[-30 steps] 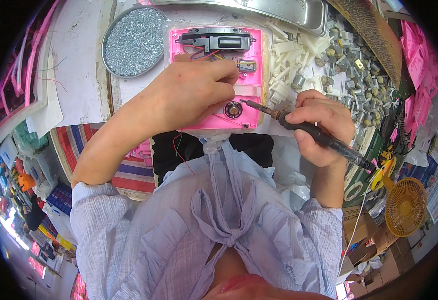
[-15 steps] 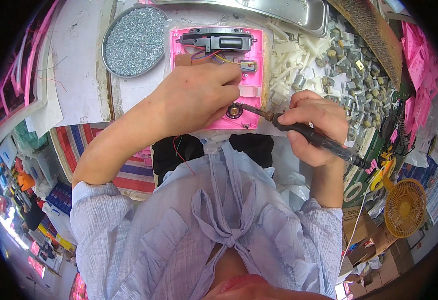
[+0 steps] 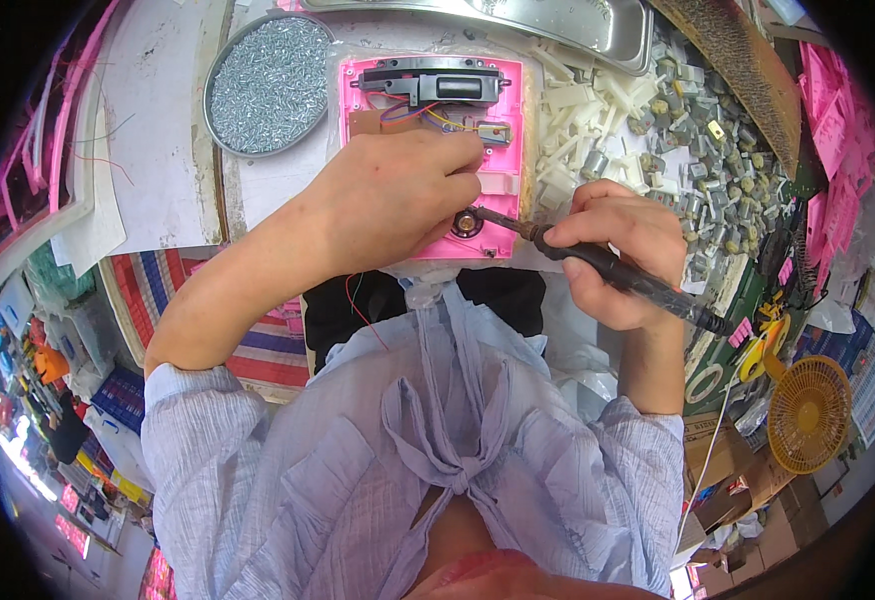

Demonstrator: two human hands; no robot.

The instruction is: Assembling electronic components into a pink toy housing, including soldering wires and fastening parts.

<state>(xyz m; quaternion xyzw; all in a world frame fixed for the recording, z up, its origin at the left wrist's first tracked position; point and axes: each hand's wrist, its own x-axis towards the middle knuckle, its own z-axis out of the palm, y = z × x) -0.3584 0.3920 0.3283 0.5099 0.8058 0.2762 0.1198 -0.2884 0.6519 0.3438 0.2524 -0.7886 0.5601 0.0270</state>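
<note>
A pink plastic housing (image 3: 501,240) lies in front of me, with a black mechanism (image 3: 438,82) across its far end and a small motor (image 3: 495,133) below that. Near its close edge sits a small round speaker (image 3: 467,223). My right hand (image 3: 626,255) grips a soldering iron (image 3: 618,270) by its dark handle, and the tip reaches the speaker's upper edge. Over the housing's left half my left hand (image 3: 398,190) is closed, fingertips pinched close to the speaker; whatever they hold is hidden beneath. Coloured wires (image 3: 408,112) run from the mechanism under that hand.
A round metal dish of screws (image 3: 270,85) stands to the far left. Right of the housing lie piles of white plastic parts (image 3: 583,115) and small motors (image 3: 698,150). A metal tray (image 3: 598,30) spans the back. Pink parts (image 3: 833,150) and a yellow basket (image 3: 809,415) are at the right.
The soldering iron and my right hand have shifted slightly left, bringing the tip further over the speaker's edge. My left hand stays in nearly the same place.
</note>
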